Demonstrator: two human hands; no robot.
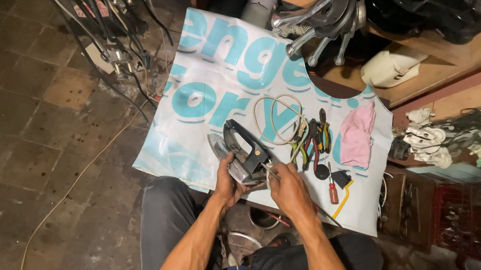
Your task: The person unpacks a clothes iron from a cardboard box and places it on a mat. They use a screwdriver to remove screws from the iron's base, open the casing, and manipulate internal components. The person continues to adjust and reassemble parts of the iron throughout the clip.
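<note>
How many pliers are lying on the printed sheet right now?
2, it seems: red-handled pliers and green-and-yellow-handled pliers, side by side on the sheet, between the coiled cord and the pink cloth. Handles overlap, so another could be hidden.

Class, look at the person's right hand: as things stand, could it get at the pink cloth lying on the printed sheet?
Probably yes. The pink cloth lies open on the sheet, on the right hand's own side, with only pliers and a screwdriver lying flat between. But that hand holds a thin tool at the iron, so it isn't free.
</note>
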